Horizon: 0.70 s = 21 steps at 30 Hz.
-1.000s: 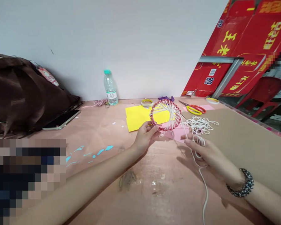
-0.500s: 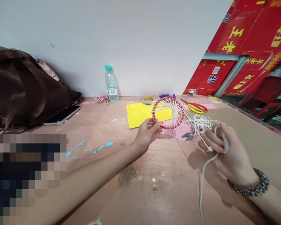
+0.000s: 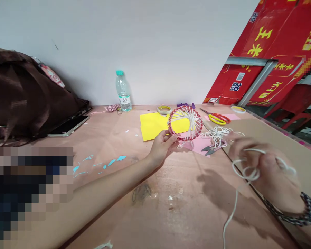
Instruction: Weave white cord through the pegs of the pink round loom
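My left hand [image 3: 163, 147] pinches the lower left rim of a red-wrapped hoop [image 3: 171, 128], which stands tilted above the table with white string strung across it. To the right, my right hand [image 3: 268, 169] is raised and blurred, with loops of white cord [image 3: 248, 174] around its fingers; a tail hangs to the table. Between the hoop and that hand lies a tangled pile of white cord [image 3: 219, 135]. Small grey-bladed scissors [image 3: 209, 149] rest on pink paper [image 3: 197, 145] below the hoop. Yellow paper [image 3: 152, 126] lies behind my left hand.
Red-and-yellow scissors [image 3: 217, 118] and tape rolls [image 3: 164, 110] [image 3: 238, 109] lie farther back. A water bottle [image 3: 123, 91] stands against the wall. At left are a brown bag [image 3: 28, 93] and a phone [image 3: 69, 126]. Blue paint marks [image 3: 114, 161] spot the table.
My right hand has moved right, away from the hoop, and its cord loops have loosened and spread. My left hand and the hoop have stayed nearly in place.
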{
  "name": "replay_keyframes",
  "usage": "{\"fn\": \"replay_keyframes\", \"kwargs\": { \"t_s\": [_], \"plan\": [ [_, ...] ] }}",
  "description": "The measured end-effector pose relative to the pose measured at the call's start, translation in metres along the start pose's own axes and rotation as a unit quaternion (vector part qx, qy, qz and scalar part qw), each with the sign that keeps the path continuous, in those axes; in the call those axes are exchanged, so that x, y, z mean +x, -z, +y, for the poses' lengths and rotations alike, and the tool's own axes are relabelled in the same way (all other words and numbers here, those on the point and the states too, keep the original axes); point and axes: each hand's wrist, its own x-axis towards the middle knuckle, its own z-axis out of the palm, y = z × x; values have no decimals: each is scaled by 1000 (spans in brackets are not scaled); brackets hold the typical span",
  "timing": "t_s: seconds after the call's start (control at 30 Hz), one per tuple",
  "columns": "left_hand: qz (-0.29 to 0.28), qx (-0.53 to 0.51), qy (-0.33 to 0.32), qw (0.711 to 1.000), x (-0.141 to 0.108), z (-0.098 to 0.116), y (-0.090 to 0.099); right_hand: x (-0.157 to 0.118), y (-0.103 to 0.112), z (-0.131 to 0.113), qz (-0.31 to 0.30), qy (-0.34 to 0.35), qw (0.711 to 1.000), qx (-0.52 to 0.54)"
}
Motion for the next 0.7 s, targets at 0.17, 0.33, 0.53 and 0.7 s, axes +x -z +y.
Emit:
{"fn": "replay_keyframes", "kwargs": {
  "t_s": [0.17, 0.33, 0.53, 0.7],
  "plan": [
    [13, -10, -13, 1000, 0, 0, 0, -3, -21, 17, 22, -365, 885, 288],
    [11, -8, -11, 1000, 1, 0, 1, -6, -20, 31, -96, -489, 853, 156],
    [21, -9, -8, 1000, -1, 2, -1, -2, 1, 13, -36, -12, 966, -255],
    [21, -2, -6, 1000, -1, 2, -1, -1, -1, 5, -27, 75, 996, -32]
  ]
}}
